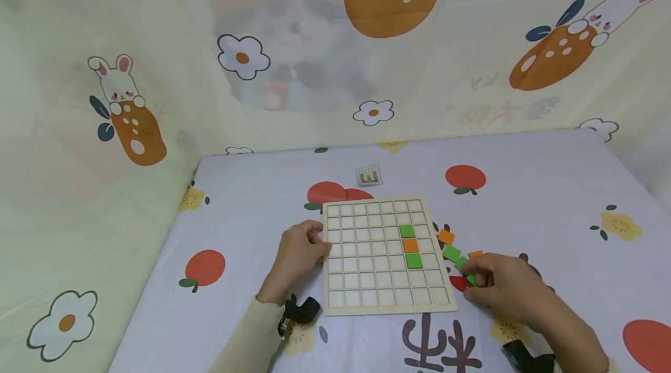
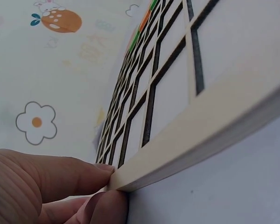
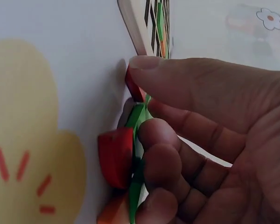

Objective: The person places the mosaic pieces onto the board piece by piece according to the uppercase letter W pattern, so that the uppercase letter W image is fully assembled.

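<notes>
A pale wooden grid board lies on the table, with two green tiles and an orange tile between them in one column. My left hand holds the board's left edge, thumb and fingertip pinching the rim in the left wrist view. Right of the board, my right hand reaches into a loose group of green tiles and orange tiles. In the right wrist view its thumb overlaps a red piece, and bent fingers touch green pieces; I cannot tell whether it grips one.
A small card with a grid pattern lies beyond the board. The tablecloth has printed fruit and flowers. Patterned cloth walls stand behind and at the left. Dark camera mounts sit at the left wrist and right wrist.
</notes>
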`<state>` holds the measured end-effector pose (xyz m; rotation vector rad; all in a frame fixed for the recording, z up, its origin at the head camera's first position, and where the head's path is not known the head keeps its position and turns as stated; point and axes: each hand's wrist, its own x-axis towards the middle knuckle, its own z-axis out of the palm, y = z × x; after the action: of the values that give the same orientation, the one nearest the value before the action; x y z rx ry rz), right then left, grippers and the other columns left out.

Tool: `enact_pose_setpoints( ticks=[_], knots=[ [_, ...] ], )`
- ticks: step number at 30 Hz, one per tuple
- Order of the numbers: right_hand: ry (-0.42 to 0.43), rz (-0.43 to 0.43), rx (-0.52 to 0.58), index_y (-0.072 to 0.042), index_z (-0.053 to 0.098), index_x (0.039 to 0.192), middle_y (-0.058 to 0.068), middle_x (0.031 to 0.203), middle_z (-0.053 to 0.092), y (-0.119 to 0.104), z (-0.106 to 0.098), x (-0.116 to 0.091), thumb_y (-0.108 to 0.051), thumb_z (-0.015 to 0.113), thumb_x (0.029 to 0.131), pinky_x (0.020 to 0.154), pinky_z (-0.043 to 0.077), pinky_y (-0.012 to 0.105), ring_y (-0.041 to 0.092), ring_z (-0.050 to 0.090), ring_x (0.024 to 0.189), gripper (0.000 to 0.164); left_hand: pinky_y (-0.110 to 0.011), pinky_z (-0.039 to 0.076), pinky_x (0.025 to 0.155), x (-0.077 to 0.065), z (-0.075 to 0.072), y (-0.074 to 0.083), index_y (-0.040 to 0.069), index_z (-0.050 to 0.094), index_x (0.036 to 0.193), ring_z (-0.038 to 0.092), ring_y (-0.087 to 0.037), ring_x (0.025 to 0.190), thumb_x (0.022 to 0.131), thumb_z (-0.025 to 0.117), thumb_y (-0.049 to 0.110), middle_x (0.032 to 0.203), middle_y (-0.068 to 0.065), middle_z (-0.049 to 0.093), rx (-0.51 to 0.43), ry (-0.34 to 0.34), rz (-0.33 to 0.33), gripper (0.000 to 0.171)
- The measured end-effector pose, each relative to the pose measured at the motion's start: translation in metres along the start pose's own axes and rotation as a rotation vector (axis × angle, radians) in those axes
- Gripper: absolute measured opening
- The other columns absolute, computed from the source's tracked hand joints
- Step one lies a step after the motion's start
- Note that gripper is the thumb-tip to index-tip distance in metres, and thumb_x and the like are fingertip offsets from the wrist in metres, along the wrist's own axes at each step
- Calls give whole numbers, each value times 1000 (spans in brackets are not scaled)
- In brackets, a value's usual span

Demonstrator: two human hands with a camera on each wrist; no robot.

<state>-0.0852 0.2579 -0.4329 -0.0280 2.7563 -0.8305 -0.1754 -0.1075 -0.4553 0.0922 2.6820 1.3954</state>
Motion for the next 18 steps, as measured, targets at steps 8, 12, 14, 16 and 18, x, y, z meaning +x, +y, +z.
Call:
enact_pose_setpoints(
  ticks=[8, 12, 14, 16, 18],
  knots=[
    [-4, -15, -28, -11, 78, 102, 1, 76, 50, -6, 2, 4, -14, 88, 78, 61, 35, 27, 18, 49, 75, 26, -28, 50, 55, 2, -2, 0, -6, 69, 118, 57, -11, 57, 86, 76, 4, 74, -3, 62, 22, 10, 48, 35],
    [-13, -20, -41, -14, 76, 96, 0, 74, 50, -6, 3, 6, -14, 87, 79, 61, 34, 27, 17, 49, 73, 20, -28, 50, 55, 3, -2, 1, -7, 70, 117, 57, -11, 56, 85, 76, 4, 73, -2, 63, 35, 9, 46, 34],
    [-16, -26, -48, -16, 75, 92, 0, 73, 50, -6, 4, 7, -13, 86, 79, 60, 34, 27, 17, 48, 72, 17, -27, 50, 54, 2, -2, 1, -6, 70, 117, 57, -11, 55, 86, 76, 4, 72, -2, 62, 37, 8, 31, 33],
    [-16, -34, -58, -17, 72, 88, -1, 73, 49, -6, 5, 7, -12, 86, 79, 61, 34, 27, 17, 48, 72, 17, -27, 49, 53, 2, -1, 1, -6, 70, 117, 57, -11, 55, 86, 76, 4, 72, -2, 62, 39, 8, 25, 33],
    [-10, -40, -71, -17, 71, 86, -1, 74, 49, -6, 5, 7, -11, 86, 78, 63, 36, 28, 16, 48, 74, 18, -26, 48, 52, 1, 0, 0, -6, 70, 117, 57, -11, 55, 86, 76, 4, 72, -2, 62, 37, 5, 24, 33]
  ],
)
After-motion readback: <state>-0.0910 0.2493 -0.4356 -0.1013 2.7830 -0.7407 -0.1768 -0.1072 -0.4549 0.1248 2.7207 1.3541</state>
